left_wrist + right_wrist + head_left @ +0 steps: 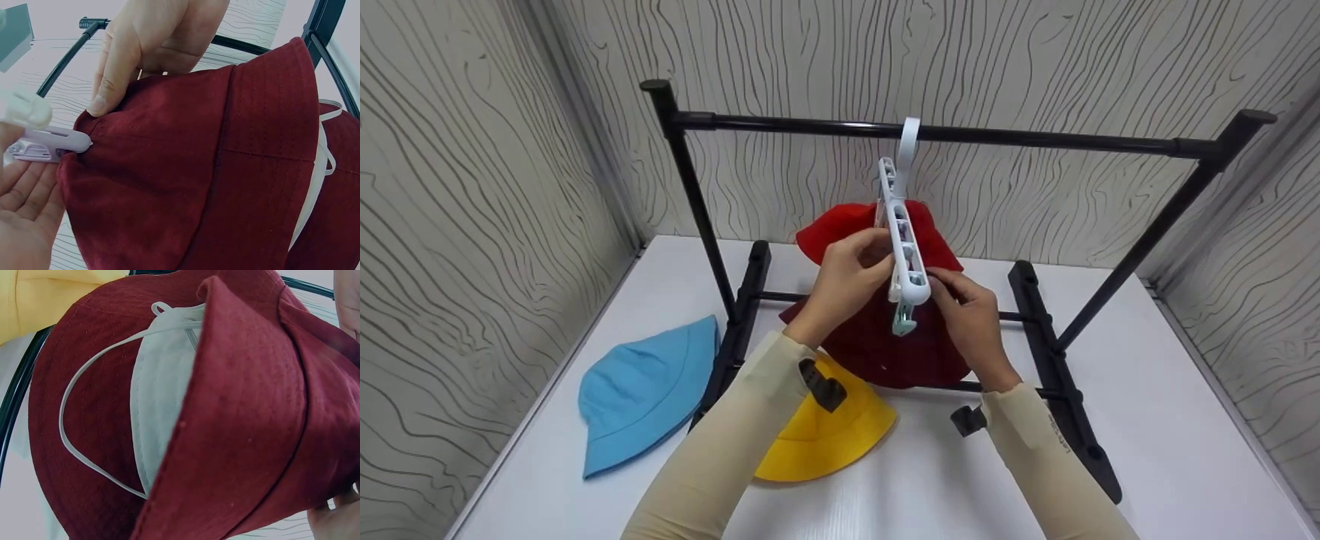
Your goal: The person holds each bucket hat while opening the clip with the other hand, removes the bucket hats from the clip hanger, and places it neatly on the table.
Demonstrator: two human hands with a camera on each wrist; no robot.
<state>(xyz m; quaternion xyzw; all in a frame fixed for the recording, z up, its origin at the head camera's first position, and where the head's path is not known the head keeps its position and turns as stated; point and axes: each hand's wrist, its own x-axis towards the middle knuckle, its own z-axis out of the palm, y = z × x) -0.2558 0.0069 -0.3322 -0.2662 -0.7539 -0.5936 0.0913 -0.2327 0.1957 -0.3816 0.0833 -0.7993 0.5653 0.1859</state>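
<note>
A pale hanger (915,291) with clips hangs by its hook from the rack's top bar. My left hand (844,281), left of the hanger, pinches the crown of a dark red bucket hat (152,169), thumb on the cloth. On the other side, my right hand (975,322) holds a lilac clip (59,143) between thumb and fingers. The clip's tip overlaps the crown's edge. A mint clip (904,322) dangles at the hanger's near end. The hat's brim faces down and shows a white lining (160,394) and a white cord (63,410).
A bright red hat (836,225) hangs behind the hanger. On the white table (930,480) lie a blue bucket hat (649,390) at left and a yellow one (832,442) partly under my left forearm. The black rack (1136,259) has posts and feet on both sides.
</note>
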